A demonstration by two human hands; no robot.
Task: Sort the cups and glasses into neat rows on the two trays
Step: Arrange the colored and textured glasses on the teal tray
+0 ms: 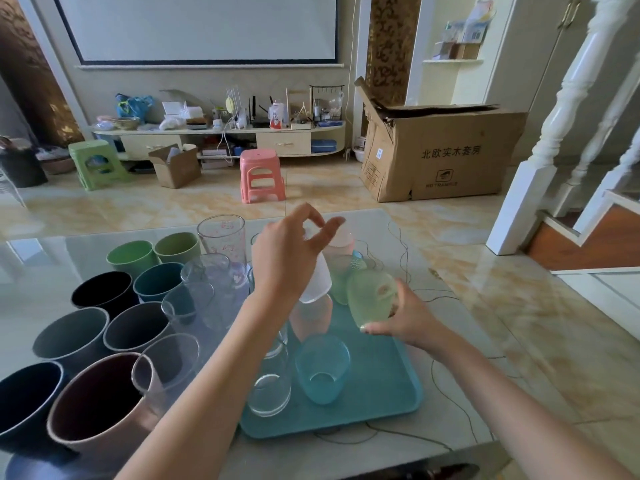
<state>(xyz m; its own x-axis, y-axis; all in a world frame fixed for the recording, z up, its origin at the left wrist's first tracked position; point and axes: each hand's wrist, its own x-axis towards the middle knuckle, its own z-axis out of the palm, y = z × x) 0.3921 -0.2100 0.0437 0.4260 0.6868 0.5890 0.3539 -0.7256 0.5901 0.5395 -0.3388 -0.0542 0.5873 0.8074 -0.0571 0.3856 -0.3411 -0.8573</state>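
Observation:
My left hand (287, 252) reaches over the teal tray (384, 393) and grips a white frosted cup (318, 284) near its top, lifted just above a pink frosted cup (310, 322). My right hand (407, 322) holds a tilted green frosted glass (372, 299) over the tray's right side. On the tray stand a blue cup (322, 368), clear glasses (270, 393) partly hidden by my left arm, and further pink (343, 242) and green (341, 275) glasses at the back. Left of the tray stand opaque cups (72, 336) in several colours and tall clear glasses (221, 237).
The glossy table (446, 327) ends a little right of the tray and near my body. A thin cable (401, 251) loops over the table behind and right of the tray. A pink stool (261, 174) and a cardboard box (443, 157) stand on the floor beyond.

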